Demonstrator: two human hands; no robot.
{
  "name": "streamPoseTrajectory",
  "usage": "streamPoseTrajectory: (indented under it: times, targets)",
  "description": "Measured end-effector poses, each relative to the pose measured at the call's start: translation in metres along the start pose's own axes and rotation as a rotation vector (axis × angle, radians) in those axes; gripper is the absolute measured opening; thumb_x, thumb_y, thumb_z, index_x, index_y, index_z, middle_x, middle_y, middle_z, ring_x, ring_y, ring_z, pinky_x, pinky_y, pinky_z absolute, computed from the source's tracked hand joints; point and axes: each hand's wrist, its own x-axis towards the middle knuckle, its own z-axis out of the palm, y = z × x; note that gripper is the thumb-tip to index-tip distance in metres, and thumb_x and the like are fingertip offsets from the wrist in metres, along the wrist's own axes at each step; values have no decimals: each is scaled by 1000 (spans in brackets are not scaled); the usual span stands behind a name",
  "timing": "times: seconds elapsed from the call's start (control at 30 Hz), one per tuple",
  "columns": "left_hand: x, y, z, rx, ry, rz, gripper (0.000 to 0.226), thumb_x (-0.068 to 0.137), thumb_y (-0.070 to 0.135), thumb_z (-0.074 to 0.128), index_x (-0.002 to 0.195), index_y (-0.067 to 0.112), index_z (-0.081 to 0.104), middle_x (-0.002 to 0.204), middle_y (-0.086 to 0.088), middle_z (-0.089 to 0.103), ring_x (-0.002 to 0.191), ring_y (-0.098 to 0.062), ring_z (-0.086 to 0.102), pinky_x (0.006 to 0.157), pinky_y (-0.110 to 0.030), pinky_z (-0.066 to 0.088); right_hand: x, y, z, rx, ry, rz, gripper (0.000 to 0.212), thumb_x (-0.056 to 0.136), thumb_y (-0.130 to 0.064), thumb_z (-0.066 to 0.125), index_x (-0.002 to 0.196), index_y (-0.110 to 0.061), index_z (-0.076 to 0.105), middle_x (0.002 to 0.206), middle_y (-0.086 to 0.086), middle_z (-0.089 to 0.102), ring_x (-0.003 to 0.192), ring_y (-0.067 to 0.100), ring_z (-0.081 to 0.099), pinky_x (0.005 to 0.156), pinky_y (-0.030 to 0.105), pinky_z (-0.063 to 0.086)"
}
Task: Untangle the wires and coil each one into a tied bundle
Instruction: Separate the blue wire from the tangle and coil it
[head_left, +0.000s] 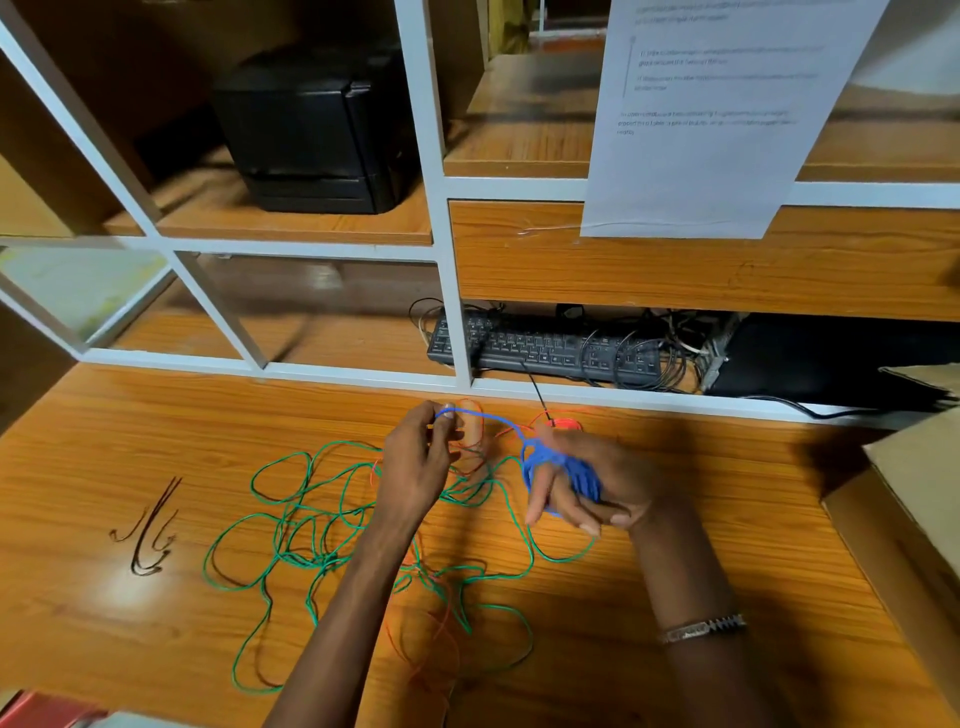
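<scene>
Green wire (291, 525) tangled under left hand (415, 467), which pinches blue wire (498, 418) wound around right hand (582, 483); slack risks slipping coils off fingers (540, 499).

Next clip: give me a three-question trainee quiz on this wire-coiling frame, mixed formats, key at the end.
1. True or false: the blue wire is wound around the fingers of the right hand.
2. What does the left hand pinch? A) green wire B) the blue wire's free end C) keyboard cable
3. Fill in: the green wire lies loose and tangled on the ___.

Key: 1 true; 2 B; 3 table.
</scene>
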Motion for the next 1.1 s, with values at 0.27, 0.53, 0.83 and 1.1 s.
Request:
streamPoseTrajectory:
  times: [0.27, 0.53, 0.83, 1.1]
  targets:
    - [-22, 16, 16, 104, -300, 256, 32, 105, 28, 51, 79, 13, 61, 79, 1, 55, 78, 1, 50, 73, -18, 37, 10, -13, -11, 836, 282, -639, 70, 111, -45, 29, 98, 5, 77, 40, -4, 48, 31, 9, 27, 39, 18, 38]
    - [-33, 8, 37, 102, -401, 186, 30, 112, 36, 42, 91, 23, 58, 69, 23, 55, 65, 2, 50, 65, -31, 45, 12, -11, -17, 1018, 464, -831, 60, 109, -34, 42, 150, 10, 36, 109, 10, 71, 96, 15, 71, 82, 26, 57]
    - [-29, 22, 20, 580, -332, 433, 26, 108, 46, 48, 114, 32, 70, 109, 9, 75, 94, -14, 66, 75, -34, 52, 48, 31, -15, -82, 919, -34, 62, 99, -55, 55, 135, -4, 61, 126, 4, 71, 119, 9, 64, 109, 29, 46]
    - [-27, 42, -2, 251, -298, 423, 23, 91, 52, 74, 87, 30, 78, 81, 15, 69, 68, -5, 61, 62, -28, 45, 42, 21, 11, -147, 367, 237, 112, 88, -90, 15, 99, 12, 62, 86, 31, 70, 61, 32, 67, 65, 32, 52]
